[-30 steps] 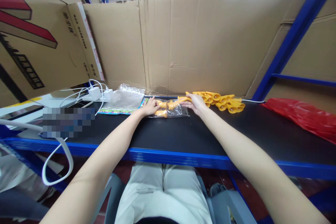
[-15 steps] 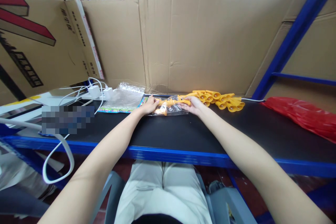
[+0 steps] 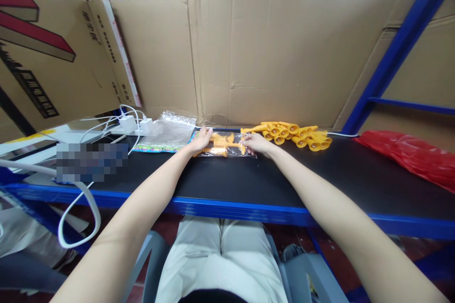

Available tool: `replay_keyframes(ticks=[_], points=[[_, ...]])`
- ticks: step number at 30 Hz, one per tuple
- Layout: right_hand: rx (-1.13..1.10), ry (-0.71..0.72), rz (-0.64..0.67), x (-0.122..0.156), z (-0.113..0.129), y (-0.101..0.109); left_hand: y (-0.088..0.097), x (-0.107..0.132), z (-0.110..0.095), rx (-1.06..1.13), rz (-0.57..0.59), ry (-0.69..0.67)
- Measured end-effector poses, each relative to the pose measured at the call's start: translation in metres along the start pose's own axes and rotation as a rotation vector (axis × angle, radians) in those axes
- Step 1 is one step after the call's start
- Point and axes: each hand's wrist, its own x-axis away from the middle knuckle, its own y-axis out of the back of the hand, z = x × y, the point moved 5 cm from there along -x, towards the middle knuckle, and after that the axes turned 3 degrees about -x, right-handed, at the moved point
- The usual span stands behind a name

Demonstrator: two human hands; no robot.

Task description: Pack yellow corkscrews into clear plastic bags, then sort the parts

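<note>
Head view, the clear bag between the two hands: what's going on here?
A person's left hand rests on the left end of a clear bag with yellow pieces inside. The right hand is at its right end; whether it grips a piece is unclear. Further right lies a pile of yellow cone-ended pieces; to the left, flat clear packaging with a colourful edge.
</note>
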Motion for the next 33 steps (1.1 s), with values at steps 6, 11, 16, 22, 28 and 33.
replay_keyframes(ticks=[6, 11, 16, 22, 28, 33], points=[[-0.554, -0.046, 0.192, -0.004, -0.004, -0.020, 0.002, 0.003, -0.007, 0.059, 0.011, 0.032], [-0.508, -0.060, 0.204, -0.005, -0.008, -0.018, 0.004, 0.004, -0.009, -0.030, -0.014, -0.044], [-0.329, 0.002, 0.008, -0.014, -0.010, 0.007, 0.011, 0.004, -0.018, -0.151, -0.081, -0.210], [-0.197, 0.098, -0.578, -0.026, -0.026, 0.069, 0.006, 0.005, -0.021, -0.267, 0.006, -0.231], [0.330, 0.295, -0.541, -0.033, -0.033, 0.074, -0.003, 0.005, -0.011, -0.319, 0.094, -0.197], [0.602, 0.263, -0.247, -0.032, -0.031, 0.045, -0.002, -0.001, -0.003, -0.348, 0.041, -0.207]])
